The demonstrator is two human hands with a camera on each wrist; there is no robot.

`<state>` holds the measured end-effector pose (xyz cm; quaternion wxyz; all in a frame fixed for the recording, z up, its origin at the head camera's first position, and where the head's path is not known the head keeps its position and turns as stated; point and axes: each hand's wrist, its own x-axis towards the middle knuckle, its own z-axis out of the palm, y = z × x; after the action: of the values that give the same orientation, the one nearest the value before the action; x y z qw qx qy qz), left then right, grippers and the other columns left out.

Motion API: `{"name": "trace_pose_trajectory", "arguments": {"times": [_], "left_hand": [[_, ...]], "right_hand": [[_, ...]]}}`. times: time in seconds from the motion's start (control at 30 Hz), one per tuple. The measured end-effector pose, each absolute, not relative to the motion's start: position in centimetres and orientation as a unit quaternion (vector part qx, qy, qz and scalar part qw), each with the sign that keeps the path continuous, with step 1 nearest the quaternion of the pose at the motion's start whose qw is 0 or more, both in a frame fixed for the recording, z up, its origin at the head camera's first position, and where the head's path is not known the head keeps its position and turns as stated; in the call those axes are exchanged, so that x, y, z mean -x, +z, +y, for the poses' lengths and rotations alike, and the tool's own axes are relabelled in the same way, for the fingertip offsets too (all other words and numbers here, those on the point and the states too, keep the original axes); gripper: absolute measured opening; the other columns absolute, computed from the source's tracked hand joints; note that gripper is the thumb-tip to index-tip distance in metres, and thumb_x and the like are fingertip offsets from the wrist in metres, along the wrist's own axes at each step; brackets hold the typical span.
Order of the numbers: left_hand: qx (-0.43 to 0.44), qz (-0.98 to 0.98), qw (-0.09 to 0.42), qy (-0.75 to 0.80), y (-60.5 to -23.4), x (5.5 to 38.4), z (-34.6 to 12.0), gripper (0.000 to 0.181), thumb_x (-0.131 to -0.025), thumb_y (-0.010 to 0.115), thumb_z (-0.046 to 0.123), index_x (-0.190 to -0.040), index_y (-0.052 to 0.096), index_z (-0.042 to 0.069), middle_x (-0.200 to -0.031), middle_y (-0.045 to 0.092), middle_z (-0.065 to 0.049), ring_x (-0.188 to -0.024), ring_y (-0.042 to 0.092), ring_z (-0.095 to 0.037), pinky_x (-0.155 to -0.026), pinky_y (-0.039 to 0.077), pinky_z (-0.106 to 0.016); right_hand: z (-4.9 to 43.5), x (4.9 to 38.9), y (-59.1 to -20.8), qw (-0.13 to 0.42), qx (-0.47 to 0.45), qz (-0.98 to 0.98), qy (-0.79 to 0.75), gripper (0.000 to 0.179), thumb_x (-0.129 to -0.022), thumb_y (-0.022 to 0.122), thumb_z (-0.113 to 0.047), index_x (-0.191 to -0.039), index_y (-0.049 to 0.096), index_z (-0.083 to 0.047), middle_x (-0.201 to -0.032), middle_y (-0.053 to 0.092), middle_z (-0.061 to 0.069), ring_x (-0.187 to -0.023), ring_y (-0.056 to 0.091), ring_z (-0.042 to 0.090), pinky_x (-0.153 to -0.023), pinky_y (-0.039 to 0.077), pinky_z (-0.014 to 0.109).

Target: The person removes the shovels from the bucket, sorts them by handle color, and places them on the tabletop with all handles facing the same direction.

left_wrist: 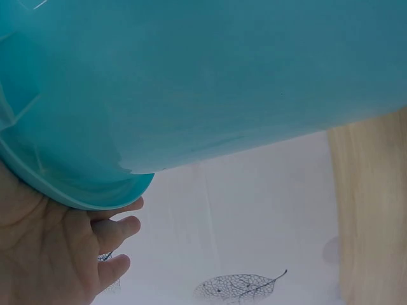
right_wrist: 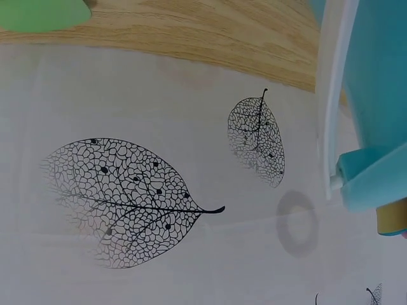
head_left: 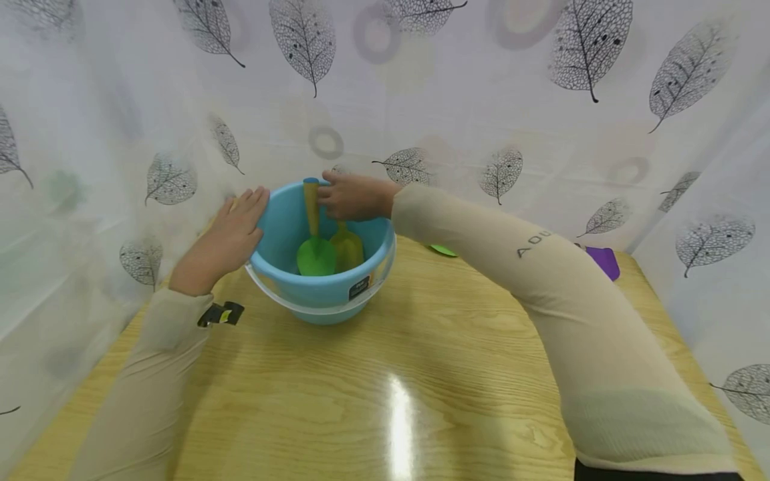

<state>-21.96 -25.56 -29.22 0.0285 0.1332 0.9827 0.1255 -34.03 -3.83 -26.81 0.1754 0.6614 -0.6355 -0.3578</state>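
Left hand (head_left: pixel 225 237) and right hand (head_left: pixel 356 197) are shown at the blue bucket (head_left: pixel 303 288), set toward the left of the wooden table (head_left: pixel 481 347). The bucket's left rim is touched by straightened left fingers; whether anything is grasped by the right hand — placed over the yellow scoop (head_left: pixel 349 252), beside the green shovel (head_left: pixel 315 257), both inside — cannot be told. Beyond, a leaf-printed sheet (head_left: pixel 457 93) is seen.

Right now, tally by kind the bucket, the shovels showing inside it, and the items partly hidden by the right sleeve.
Bucket: 1
Shovels: 2, a green shovel and a yellow shovel
Partly hidden items: 2, a green item and a purple item
Total: 5
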Motion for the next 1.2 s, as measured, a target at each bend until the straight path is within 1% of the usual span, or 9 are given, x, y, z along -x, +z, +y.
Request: {"name": "trace_pose_trajectory", "arguments": {"times": [0.13, 0.4, 0.67, 0.83, 0.97, 1.2], "left_hand": [[-0.135, 0.982, 0.026, 0.128, -29.2, 21.9, -25.5, 0.06, -0.096, 0.028, 0.009, -0.147, 0.002, -0.009, -0.155, 0.004, -0.029, -0.144, 0.0, -0.045, -0.116, -0.006, -0.056], [-0.137, 0.982, 0.033, 0.127, -29.1, 21.9, -25.5, 0.06, -0.097, 0.027, 0.01, -0.147, 0.0, -0.009, -0.154, 0.001, -0.029, -0.143, -0.001, -0.046, -0.116, -0.006, -0.057], [-0.137, 0.982, 0.036, 0.129, -29.1, 21.9, -25.5, 0.059, -0.098, 0.026, 0.01, -0.147, -0.001, -0.009, -0.155, 0.001, -0.029, -0.143, -0.002, -0.045, -0.115, -0.006, -0.057], [-0.136, 0.982, 0.029, 0.131, -29.1, 21.8, -25.4, 0.059, -0.097, 0.027, 0.009, -0.147, 0.001, -0.009, -0.155, 0.002, -0.029, -0.143, -0.001, -0.045, -0.116, -0.005, -0.057], [-0.133, 0.981, 0.023, 0.138, -29.2, 21.7, -25.4, 0.06, -0.096, 0.027, 0.01, -0.147, 0.002, -0.008, -0.155, 0.003, -0.028, -0.144, 0.0, -0.045, -0.116, -0.005, -0.056], [-0.131, 0.981, 0.019, 0.138, -29.2, 21.7, -25.4, 0.059, -0.096, 0.026, 0.011, -0.147, 0.003, -0.009, -0.155, 0.004, -0.027, -0.144, 0.0, -0.044, -0.116, -0.005, -0.056]], "right_hand": [[-4.0, 34.0, -27.2, 0.163, -0.651, -0.635, -0.382, 0.021, -0.092, 0.055, -0.012, -0.107, 0.068, -0.013, -0.118, 0.064, 0.005, -0.111, 0.054, 0.023, -0.1, 0.038, 0.042], [-3.9, 34.0, -27.8, 0.183, -0.643, -0.622, -0.407, 0.018, -0.089, 0.058, -0.012, -0.097, 0.073, -0.015, -0.112, 0.067, 0.004, -0.106, 0.056, 0.021, -0.094, 0.041, 0.039], [-3.8, 33.9, -28.0, 0.183, -0.646, -0.617, -0.411, 0.019, -0.09, 0.055, -0.013, -0.097, 0.073, -0.015, -0.11, 0.068, 0.005, -0.103, 0.058, 0.021, -0.093, 0.041, 0.039], [-3.7, 33.7, -27.5, 0.176, -0.644, -0.616, -0.417, 0.019, -0.09, 0.057, -0.012, -0.099, 0.073, -0.015, -0.111, 0.067, 0.005, -0.103, 0.058, 0.022, -0.093, 0.042, 0.039], [-3.4, 33.5, -26.7, 0.18, -0.646, -0.616, -0.415, 0.019, -0.09, 0.056, -0.009, -0.097, 0.072, -0.014, -0.11, 0.067, 0.007, -0.101, 0.057, 0.023, -0.092, 0.041, 0.04], [-3.0, 33.2, -25.4, 0.177, -0.632, -0.617, -0.434, 0.018, -0.092, 0.055, -0.009, -0.099, 0.071, -0.014, -0.115, 0.064, 0.008, -0.107, 0.055, 0.024, -0.099, 0.039, 0.043]]}}
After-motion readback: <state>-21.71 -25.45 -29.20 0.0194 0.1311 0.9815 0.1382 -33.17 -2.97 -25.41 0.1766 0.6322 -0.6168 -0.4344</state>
